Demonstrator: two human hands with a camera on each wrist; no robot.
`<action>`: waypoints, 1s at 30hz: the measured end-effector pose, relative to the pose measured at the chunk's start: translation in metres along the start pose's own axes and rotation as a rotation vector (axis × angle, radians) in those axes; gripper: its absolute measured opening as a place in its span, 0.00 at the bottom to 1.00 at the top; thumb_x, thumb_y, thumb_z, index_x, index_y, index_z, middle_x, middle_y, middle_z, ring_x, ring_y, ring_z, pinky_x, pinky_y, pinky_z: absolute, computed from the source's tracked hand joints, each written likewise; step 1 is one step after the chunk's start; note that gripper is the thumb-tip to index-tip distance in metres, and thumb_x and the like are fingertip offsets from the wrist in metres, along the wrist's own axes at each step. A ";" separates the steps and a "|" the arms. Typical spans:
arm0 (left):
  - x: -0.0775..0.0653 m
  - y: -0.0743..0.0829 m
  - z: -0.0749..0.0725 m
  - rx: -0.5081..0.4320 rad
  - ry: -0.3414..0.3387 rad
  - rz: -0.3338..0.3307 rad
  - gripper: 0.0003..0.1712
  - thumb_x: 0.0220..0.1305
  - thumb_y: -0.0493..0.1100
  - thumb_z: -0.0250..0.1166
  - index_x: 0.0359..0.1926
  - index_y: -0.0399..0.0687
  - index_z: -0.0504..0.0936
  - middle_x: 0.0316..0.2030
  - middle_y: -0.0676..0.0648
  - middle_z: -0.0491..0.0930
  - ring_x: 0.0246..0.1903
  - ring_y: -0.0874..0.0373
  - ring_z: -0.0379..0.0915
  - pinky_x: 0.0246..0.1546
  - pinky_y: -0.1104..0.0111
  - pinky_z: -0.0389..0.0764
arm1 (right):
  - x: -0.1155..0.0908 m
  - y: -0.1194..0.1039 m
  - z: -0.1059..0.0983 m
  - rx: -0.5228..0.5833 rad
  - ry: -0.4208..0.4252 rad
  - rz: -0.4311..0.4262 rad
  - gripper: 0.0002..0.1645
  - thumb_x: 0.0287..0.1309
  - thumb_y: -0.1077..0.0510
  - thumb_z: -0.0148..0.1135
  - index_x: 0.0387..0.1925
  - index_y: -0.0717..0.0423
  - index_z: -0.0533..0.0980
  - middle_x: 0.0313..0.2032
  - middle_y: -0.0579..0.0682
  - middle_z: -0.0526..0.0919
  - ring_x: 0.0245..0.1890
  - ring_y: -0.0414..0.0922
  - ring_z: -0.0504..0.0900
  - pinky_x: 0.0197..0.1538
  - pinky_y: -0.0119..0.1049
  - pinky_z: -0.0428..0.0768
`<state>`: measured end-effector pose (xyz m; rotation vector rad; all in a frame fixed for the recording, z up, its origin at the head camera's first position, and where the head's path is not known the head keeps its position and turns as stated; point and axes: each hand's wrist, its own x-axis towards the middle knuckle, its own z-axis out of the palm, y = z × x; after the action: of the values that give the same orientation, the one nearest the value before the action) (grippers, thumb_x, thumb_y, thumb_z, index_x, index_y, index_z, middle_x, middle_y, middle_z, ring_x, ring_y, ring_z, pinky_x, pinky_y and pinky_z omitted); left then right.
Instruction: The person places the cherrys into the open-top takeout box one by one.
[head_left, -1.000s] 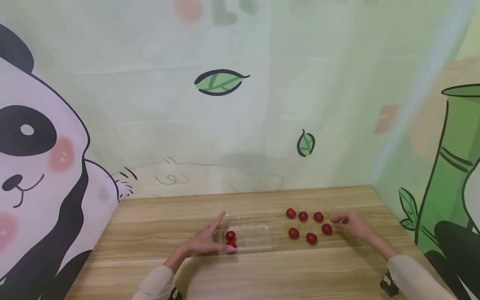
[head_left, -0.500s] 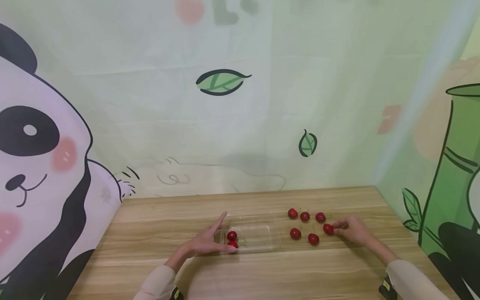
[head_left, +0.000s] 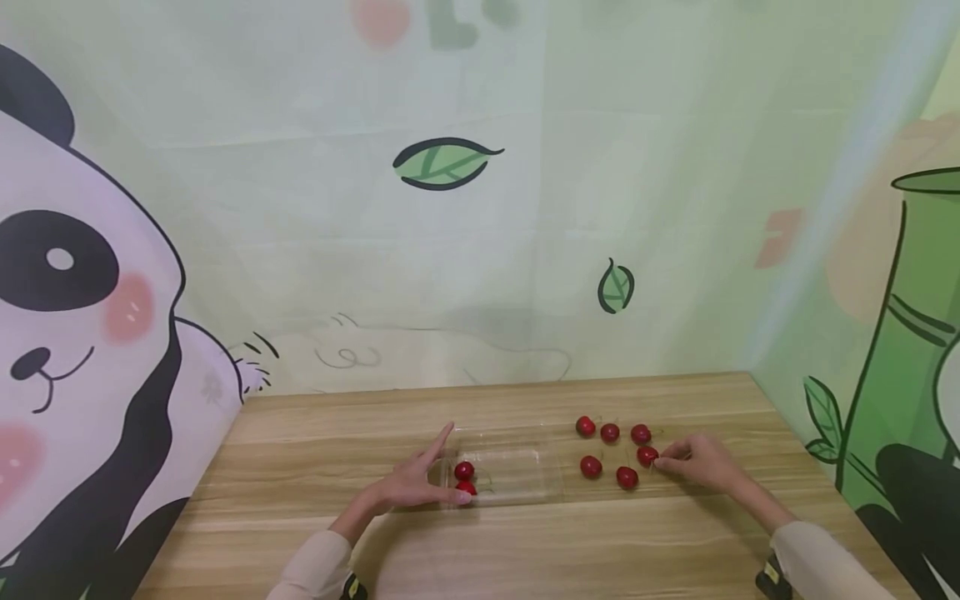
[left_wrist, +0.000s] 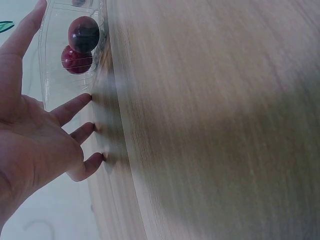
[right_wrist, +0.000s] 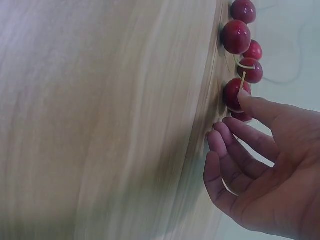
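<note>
A clear plastic tray [head_left: 517, 500] lies on the table with two cherries [head_left: 464, 472] at its left end. My left hand [head_left: 408, 485] spreads round that end, its thumb along the near side and a finger at the far corner. In the left wrist view, the left hand [left_wrist: 35, 145] has its other fingers stretched down to the table. At the right, my right hand [head_left: 701, 460] touches a red cherry [head_left: 647, 456]. In the right wrist view, the thumb of the right hand [right_wrist: 270, 160] rests against that cherry [right_wrist: 233, 95] by its stem, while the other fingers bend loosely, apart from it.
Several more cherries with stems lie in two loose rows between tray and right hand, among them a far-left cherry [head_left: 586, 427] and a near cherry [head_left: 627, 477]. The wooden table [head_left: 525, 550] ends at a printed cloth backdrop [head_left: 480, 275].
My right hand has come to the nearest cherry, which has shifted slightly left between the last two frames. The left hand and tray have stayed in place.
</note>
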<state>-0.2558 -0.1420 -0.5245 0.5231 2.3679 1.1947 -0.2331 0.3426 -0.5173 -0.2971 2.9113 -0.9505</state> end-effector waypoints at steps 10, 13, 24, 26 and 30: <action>0.000 0.001 -0.001 0.030 0.004 -0.003 0.70 0.53 0.65 0.76 0.83 0.67 0.36 0.76 0.38 0.63 0.77 0.30 0.48 0.69 0.25 0.49 | 0.002 -0.008 0.007 0.008 0.009 0.072 0.16 0.61 0.53 0.71 0.35 0.66 0.86 0.33 0.59 0.90 0.31 0.47 0.85 0.35 0.40 0.84; 0.000 0.001 -0.001 0.035 0.002 -0.002 0.70 0.53 0.66 0.76 0.83 0.68 0.36 0.76 0.39 0.64 0.77 0.30 0.47 0.69 0.23 0.46 | 0.002 -0.011 0.008 -0.008 0.014 0.108 0.16 0.61 0.51 0.71 0.33 0.63 0.86 0.32 0.56 0.90 0.29 0.44 0.82 0.34 0.38 0.81; -0.001 0.002 -0.001 0.045 -0.003 0.002 0.70 0.54 0.66 0.75 0.83 0.68 0.35 0.76 0.38 0.63 0.77 0.29 0.48 0.69 0.26 0.53 | 0.007 -0.008 0.008 0.021 -0.016 0.074 0.18 0.53 0.60 0.74 0.41 0.71 0.83 0.30 0.54 0.87 0.30 0.43 0.80 0.35 0.38 0.80; -0.001 0.001 -0.001 0.042 -0.002 -0.002 0.70 0.54 0.67 0.75 0.83 0.69 0.35 0.76 0.38 0.63 0.77 0.29 0.48 0.69 0.26 0.53 | 0.007 -0.007 0.007 0.027 -0.019 0.074 0.20 0.53 0.62 0.74 0.44 0.74 0.82 0.32 0.56 0.88 0.31 0.44 0.82 0.36 0.37 0.81; 0.000 -0.002 0.000 0.041 0.001 -0.010 0.70 0.53 0.68 0.75 0.82 0.70 0.35 0.76 0.38 0.62 0.77 0.29 0.47 0.69 0.25 0.51 | 0.007 -0.005 0.007 0.035 -0.024 0.086 0.20 0.53 0.65 0.72 0.45 0.77 0.80 0.35 0.63 0.88 0.33 0.47 0.84 0.37 0.38 0.83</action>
<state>-0.2563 -0.1429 -0.5257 0.5233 2.3969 1.1446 -0.2386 0.3333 -0.5195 -0.1785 2.8569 -0.9771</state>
